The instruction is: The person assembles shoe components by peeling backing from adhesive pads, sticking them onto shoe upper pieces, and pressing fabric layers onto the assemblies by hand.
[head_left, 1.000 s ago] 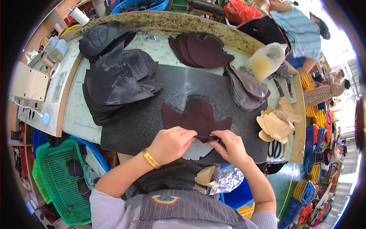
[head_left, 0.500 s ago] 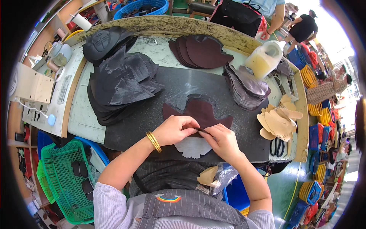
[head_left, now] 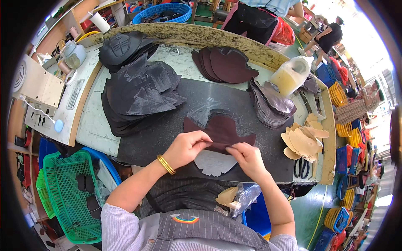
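A dark maroon shaped leather piece (head_left: 224,129) lies on the black work mat (head_left: 140,148) in front of me. Its near edge is pinched by my left hand (head_left: 187,147), which wears gold bangles, and farther right by my right hand (head_left: 250,160). Between them the edge looks folded over. A pale grey lining part (head_left: 213,163) with a notched end sticks out from under the near side. Fingertips cover part of the edge.
Black cut pieces (head_left: 140,90) are stacked to the left, maroon ones (head_left: 228,65) at the back. Grey pieces (head_left: 270,104), a jug of yellowish liquid (head_left: 291,75), beige cut-outs (head_left: 303,140) and scissors (head_left: 301,168) sit right. A green basket (head_left: 67,201) stands lower left.
My hands have spread apart along the leather's near edge, left hand leftward and right hand slightly rightward. The whole view has shifted a little.
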